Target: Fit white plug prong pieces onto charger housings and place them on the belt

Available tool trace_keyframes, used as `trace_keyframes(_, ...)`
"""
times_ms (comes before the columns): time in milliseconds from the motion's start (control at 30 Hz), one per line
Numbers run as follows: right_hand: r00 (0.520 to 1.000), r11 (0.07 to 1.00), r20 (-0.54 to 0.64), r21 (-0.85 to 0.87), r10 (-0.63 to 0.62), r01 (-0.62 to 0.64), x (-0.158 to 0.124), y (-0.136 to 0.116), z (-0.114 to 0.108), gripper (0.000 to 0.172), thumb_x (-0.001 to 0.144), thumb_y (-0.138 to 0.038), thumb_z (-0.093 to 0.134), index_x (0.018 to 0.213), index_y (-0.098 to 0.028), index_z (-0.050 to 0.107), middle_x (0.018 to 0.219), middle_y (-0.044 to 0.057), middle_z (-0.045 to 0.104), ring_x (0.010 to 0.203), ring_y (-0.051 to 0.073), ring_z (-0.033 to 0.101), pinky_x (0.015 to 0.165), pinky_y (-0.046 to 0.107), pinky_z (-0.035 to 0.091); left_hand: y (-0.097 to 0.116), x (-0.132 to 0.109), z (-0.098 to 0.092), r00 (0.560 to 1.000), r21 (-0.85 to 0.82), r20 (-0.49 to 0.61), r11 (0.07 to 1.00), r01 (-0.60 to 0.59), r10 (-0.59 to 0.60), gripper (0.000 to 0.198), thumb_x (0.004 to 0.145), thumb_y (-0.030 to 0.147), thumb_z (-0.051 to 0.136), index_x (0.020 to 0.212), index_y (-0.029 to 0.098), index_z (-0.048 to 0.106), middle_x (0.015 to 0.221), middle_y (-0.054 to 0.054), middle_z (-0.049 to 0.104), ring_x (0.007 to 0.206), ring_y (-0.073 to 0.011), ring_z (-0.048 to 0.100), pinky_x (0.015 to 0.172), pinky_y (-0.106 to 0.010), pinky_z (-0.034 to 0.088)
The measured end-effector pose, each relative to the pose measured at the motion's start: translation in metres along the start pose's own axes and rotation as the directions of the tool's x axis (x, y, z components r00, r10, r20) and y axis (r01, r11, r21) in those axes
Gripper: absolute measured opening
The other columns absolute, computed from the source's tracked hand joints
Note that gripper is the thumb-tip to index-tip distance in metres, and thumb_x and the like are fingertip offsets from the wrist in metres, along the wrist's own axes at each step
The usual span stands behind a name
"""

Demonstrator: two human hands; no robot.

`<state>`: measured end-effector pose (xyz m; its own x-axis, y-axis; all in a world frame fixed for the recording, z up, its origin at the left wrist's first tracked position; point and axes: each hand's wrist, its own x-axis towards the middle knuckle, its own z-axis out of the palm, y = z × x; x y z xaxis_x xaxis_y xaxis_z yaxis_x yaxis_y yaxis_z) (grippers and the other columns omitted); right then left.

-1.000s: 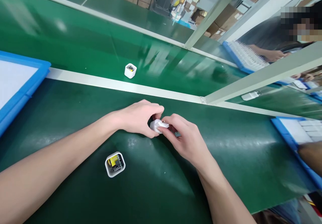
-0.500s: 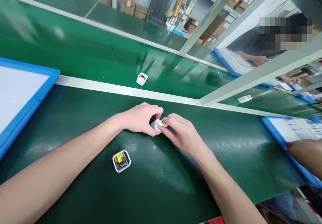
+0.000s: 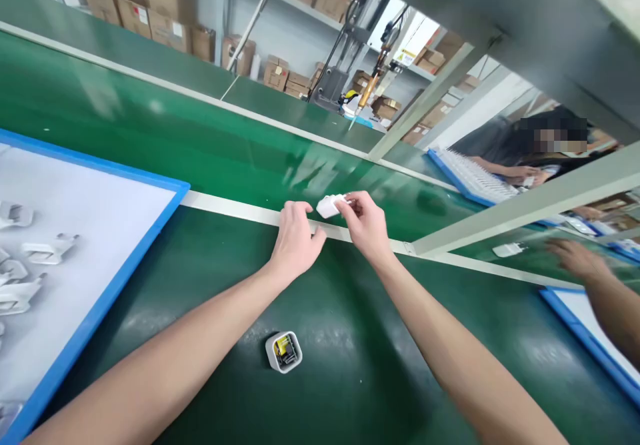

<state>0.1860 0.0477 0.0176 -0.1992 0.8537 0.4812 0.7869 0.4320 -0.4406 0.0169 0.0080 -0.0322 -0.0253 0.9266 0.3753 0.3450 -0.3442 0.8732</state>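
My right hand is closed in a pinch on a small white charger body, held over the near edge of the green conveyor belt. My left hand rests just left of it on the white rail, fingers loosely bent and apart with nothing in them. On the dark green table near my forearms sits an open white charger shell with a yellow part inside.
A blue tray at the left holds several white plug parts. A co-worker's hand reaches in at the right above another blue tray. Another white charger lies on the belt. A grey frame post crosses at the right.
Both hands moved from the table up to the rail. The left hand let go of the white charger body; the right hand carried it to the belt edge. The view shifted left.
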Motion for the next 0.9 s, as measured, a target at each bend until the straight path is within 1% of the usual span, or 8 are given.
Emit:
trace_keyframes(67, 0.996, 0.998, 0.067, -0.017, -0.056, 0.057, 0.022, -0.009, 0.011, 0.032, 0.101, -0.049, 0.053, 0.099, -0.018, 0.062, 0.080, 0.002, 0.066, 0.070, 0.014, 0.060, 0.068, 0.026, 0.048, -0.002, 0.002, -0.001, 0.990, -0.001, -0.108, 0.996, 0.087, -0.086, 0.031, 0.084, 0.010, 0.056, 0.107, 0.021, 0.039, 0.111, -0.010, 0.045, 0.111, -0.0256, 0.050, 0.101, -0.045, 0.046)
trace_keyframes(200, 0.955, 0.982, 0.244, -0.051, -0.167, 0.184, 0.046, -0.017, 0.022, 0.033, 0.099, -0.050, 0.055, 0.098, -0.019, 0.067, 0.085, 0.001, 0.066, 0.078, 0.012, 0.060, 0.076, 0.023, 0.048, -0.001, 0.003, -0.002, 0.987, -0.021, -0.122, 0.995, 0.100, -0.102, 0.032, 0.084, 0.008, 0.055, 0.107, 0.021, 0.036, 0.113, -0.010, 0.044, 0.112, -0.0257, 0.048, 0.104, -0.045, 0.043)
trace_keyframes(367, 0.993, 0.977, 0.071, -0.187, -0.094, 0.106, 0.039, 0.016, 0.011, 0.044, 0.099, -0.054, 0.053, 0.119, -0.016, 0.063, 0.103, 0.012, 0.062, 0.098, 0.024, 0.057, 0.095, 0.043, 0.048, 0.004, 0.004, -0.001, 0.990, -0.023, -0.088, 0.994, 0.109, -0.111, 0.035, 0.083, 0.006, 0.055, 0.108, 0.021, 0.036, 0.114, -0.011, 0.043, 0.113, -0.0272, 0.048, 0.104, -0.048, 0.043)
trace_keyframes(467, 0.999, 0.975, 0.038, -0.218, -0.025, 0.033, 0.023, 0.043, 0.000, 0.047, 0.090, -0.057, 0.064, 0.114, -0.017, 0.067, 0.102, 0.014, 0.063, 0.098, 0.029, 0.058, 0.094, 0.053, 0.047, 0.005, 0.005, -0.001, 0.992, -0.020, -0.067, 0.994, 0.110, -0.111, 0.033, 0.085, 0.008, 0.055, 0.109, 0.021, 0.036, 0.114, -0.012, 0.044, 0.114, -0.0282, 0.048, 0.104, -0.049, 0.044)
trace_keyframes(567, 0.997, 0.981, 0.076, -0.192, 0.019, -0.005, -0.003, 0.053, -0.008, 0.045, 0.087, -0.055, 0.066, 0.115, -0.019, 0.069, 0.097, 0.011, 0.066, 0.084, 0.026, 0.061, 0.084, 0.048, 0.052, 0.006, 0.005, -0.002, 0.991, -0.002, -0.050, 0.992, 0.125, -0.125, 0.032, 0.086, 0.009, 0.055, 0.109, 0.020, 0.037, 0.115, -0.012, 0.045, 0.117, -0.0295, 0.048, 0.106, -0.049, 0.043)
trace_keyframes(733, 0.987, 0.986, -0.040, 0.070, 0.155, -0.152, -0.070, 0.019, -0.019, 0.061, 0.086, -0.051, 0.072, 0.137, -0.023, 0.055, 0.120, 0.013, 0.067, 0.101, 0.027, 0.068, 0.089, 0.044, 0.056, 0.010, 0.008, -0.009, 0.992, 0.063, -0.008, 0.990, 0.128, -0.128, 0.029, 0.087, 0.013, 0.055, 0.111, 0.017, 0.040, 0.120, -0.016, 0.048, 0.118, -0.0302, 0.048, 0.108, -0.045, 0.042)
trace_keyframes(800, 0.981, 0.977, 0.059, 0.102, 0.184, -0.189, -0.096, -0.002, -0.027, 0.061, 0.082, -0.052, 0.077, 0.133, -0.026, 0.058, 0.120, 0.011, 0.069, 0.102, 0.028, 0.069, 0.091, 0.043, 0.056, 0.012, 0.010, -0.011, 0.988, 0.104, 0.015, 0.983, 0.151, -0.153, 0.027, 0.089, 0.015, 0.055, 0.112, 0.017, 0.042, 0.121, -0.016, 0.049, 0.118, -0.0297, 0.049, 0.107, -0.042, 0.043)
trace_keyframes(900, 0.927, 0.992, 0.357, 0.004, 0.115, -0.125, -0.116, -0.025, -0.042, 0.050, 0.085, -0.055, 0.074, 0.125, -0.028, 0.064, 0.119, 0.009, 0.071, 0.098, 0.026, 0.070, 0.084, 0.039, 0.058, 0.015, 0.014, -0.014, 0.983, 0.160, 0.052, 0.973, 0.167, -0.178, 0.024, 0.092, 0.019, 0.054, 0.114, 0.018, 0.045, 0.124, -0.014, 0.051, 0.120, -0.0280, 0.051, 0.107, -0.040, 0.043)
